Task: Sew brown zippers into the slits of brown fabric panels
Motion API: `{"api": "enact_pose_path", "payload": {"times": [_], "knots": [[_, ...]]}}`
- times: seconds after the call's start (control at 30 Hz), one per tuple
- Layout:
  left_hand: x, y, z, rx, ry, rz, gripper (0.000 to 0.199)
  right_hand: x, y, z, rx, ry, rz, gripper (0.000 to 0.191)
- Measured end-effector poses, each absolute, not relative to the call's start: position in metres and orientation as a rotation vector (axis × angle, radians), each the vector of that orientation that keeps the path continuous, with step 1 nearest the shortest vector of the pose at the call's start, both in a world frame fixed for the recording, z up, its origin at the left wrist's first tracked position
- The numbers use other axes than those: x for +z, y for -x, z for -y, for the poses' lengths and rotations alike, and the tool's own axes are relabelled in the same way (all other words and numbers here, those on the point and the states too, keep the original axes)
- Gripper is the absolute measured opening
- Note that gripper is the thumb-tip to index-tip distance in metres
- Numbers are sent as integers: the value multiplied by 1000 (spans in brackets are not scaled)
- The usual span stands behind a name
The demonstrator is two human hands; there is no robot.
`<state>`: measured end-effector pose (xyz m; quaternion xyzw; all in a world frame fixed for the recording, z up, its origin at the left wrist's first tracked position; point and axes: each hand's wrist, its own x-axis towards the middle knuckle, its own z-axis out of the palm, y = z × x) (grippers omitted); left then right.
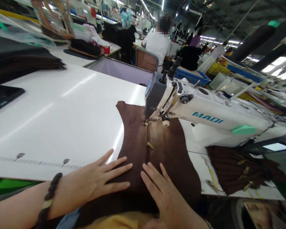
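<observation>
A dark brown fabric panel (133,133) lies flat under the head of a white sewing machine (200,111). Down its middle runs a zipper (147,135) with a brass pull (150,145), and the presser foot (146,122) sits at the zipper's far end. My left hand (109,173) rests with fingers spread on the panel's left edge. Flat on the panel too, just right of the zipper's near end, is my right hand (159,187), its fingers stretched out. Neither hand grips anything. The panel's near edge hangs toward my lap.
Brown pieces with brass zipper pulls (238,168) are stacked on the right. Dark fabric layers (21,60) and a black tablet-like object (4,95) lie at left. A printed ruler (43,162) runs along the white table's front. Ahead, a person in white (157,44) sits beyond a lilac bin (124,71).
</observation>
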<state>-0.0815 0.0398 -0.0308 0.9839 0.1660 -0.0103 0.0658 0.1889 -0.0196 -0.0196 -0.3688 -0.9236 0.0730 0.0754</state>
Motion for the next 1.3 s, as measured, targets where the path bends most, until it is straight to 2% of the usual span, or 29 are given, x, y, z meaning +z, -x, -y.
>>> {"api": "enact_pose_path", "payload": {"times": [0.13,0.33,0.47,0.53,0.6,0.7,0.73,0.83,0.93,1.0,1.07,1.3], "knots": [[-35,82,-40,156,-3162,-444,51,-32,-197,37,345,1133,2846,101],[-30,95,-40,118,-3198,-340,55,-24,-196,40,462,1208,2794,101],[-20,81,-32,497,-2998,-345,29,-29,-192,44,409,1201,2757,105],[-7,64,-29,695,-2778,-400,27,-31,-190,45,386,1179,2707,107],[11,46,-30,799,-2544,-505,26,-30,-188,45,395,1187,2592,93],[39,26,-37,950,-2357,-591,21,-21,-190,41,622,1366,2243,51],[45,23,-39,1059,-2349,-647,18,-16,-192,39,726,1466,2086,44],[46,24,-43,1409,-2414,-886,18,-2,-200,31,946,1722,1676,46],[23,26,-39,1273,-2678,-905,8,9,-204,27,1025,1764,1581,58],[4,22,-33,1021,-2853,-823,12,13,-204,26,1056,1729,1630,62],[-12,14,-27,926,-2929,-778,17,14,-203,26,1101,1712,1659,62],[-22,-5,-20,1166,-2934,-711,36,11,-200,30,1217,1748,1620,55]]}}
